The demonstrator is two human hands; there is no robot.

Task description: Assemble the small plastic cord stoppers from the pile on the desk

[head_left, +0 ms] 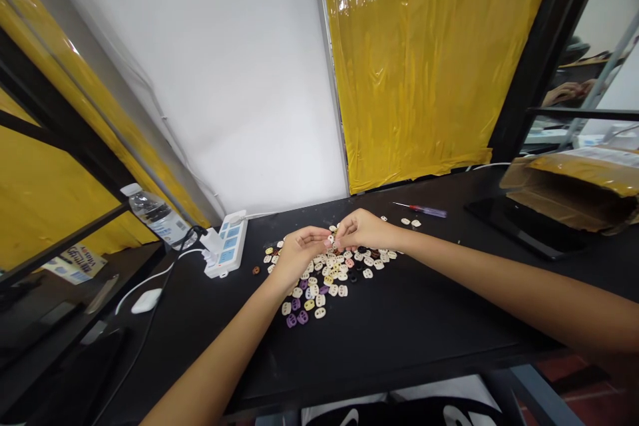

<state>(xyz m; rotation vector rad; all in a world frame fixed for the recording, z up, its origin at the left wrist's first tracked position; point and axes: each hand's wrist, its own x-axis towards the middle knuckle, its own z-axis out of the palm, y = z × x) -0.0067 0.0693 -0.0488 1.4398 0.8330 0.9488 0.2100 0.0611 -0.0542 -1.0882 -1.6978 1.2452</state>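
Small oval two-holed pieces that look like cord locks (320,301) lie in a loose heap on the black table (399,333). Most are cream; some are purple, yellow or black. Over the back of the heap, my left hand (298,254) and my right hand (367,229) meet fingertip to fingertip. A cream cord lock (331,239) shows between them, pinched by the thumb and fingers of both hands. My fingers partly cover it, and my hands and wrists hide some of the heap.
A white power strip (233,239) with plugs and cables stands left of the heap, near a white charging case (146,301) and a water bottle (158,214). A screwdriver (424,211) lies behind my right forearm. On the right are a black phone-like slab (519,229) and an open cardboard box (574,190).
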